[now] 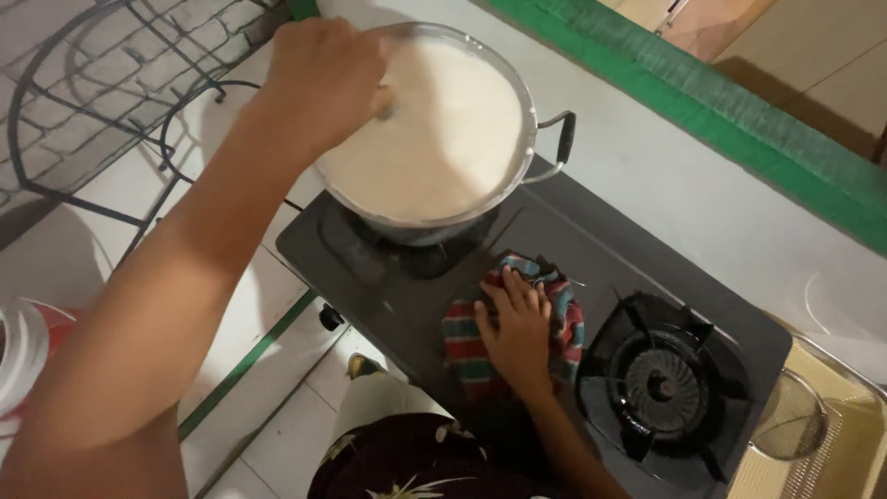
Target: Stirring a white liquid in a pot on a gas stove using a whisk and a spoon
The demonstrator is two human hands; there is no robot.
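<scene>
I see one metal pot sitting on the left burner of a black two-burner gas stove, filled almost to the rim with a smooth white liquid. One dark side handle sticks out from the pot on its right. My left hand is over the pot's near-left rim, fingers curled shut around something thin that dips into the liquid; only a small stub of it shows at the knuckles, so I cannot tell what kind of utensil it is.

My right hand lies flat, fingers spread and uncurled, pressing on one striped cloth in red, green and grey, bunched on the stove top just in front of the pot and between the two burners. It grips nothing; the palm simply rests on the fabric.

The second burner, to the right, is bare, with its black grate showing. One knob shows on the stove's front edge. Just beyond the stove's right end, one round wire-mesh strainer lies on a yellowish surface. At the far left edge I see part of one clear container with red, its contents not readable. A dark wire rack stands on the white tiled counter left of the pot.
</scene>
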